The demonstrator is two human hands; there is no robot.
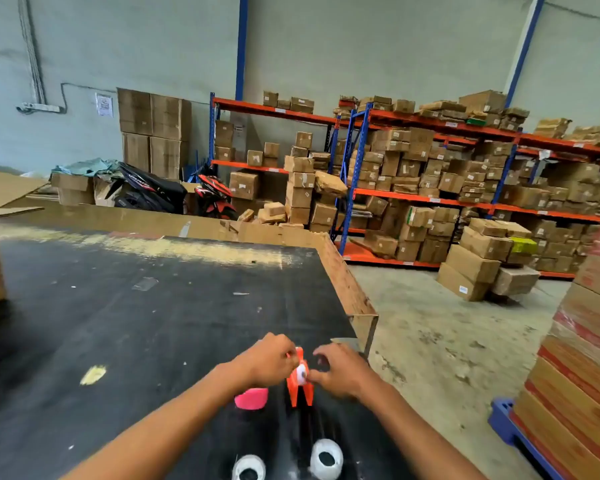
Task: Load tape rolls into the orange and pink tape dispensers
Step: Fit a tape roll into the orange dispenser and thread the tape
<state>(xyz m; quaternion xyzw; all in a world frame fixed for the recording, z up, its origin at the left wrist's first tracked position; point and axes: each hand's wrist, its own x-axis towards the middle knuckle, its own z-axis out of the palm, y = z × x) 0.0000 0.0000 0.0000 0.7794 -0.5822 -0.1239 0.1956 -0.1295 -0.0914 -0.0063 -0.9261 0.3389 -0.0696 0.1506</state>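
Note:
The orange tape dispenser (300, 388) stands upright on the black table (136, 323) near its right edge. A small white tape roll (302, 372) sits in the dispenser's top. My left hand (269, 358) grips the dispenser's upper left side. My right hand (336, 370) pinches the roll from the right. The pink tape dispenser (252, 398) lies just left of the orange one, partly hidden under my left wrist. Two more white tape rolls lie near the bottom edge, one at the left (249, 467) and one at the right (326, 459).
The table's right edge has a cardboard side panel (347, 282). A flattened carton (0, 192) lies at the far left. To the right stands a wrapped pallet stack (582, 358) on a blue pallet. Shelving with cartons (430, 188) and scooters (174, 194) fill the background.

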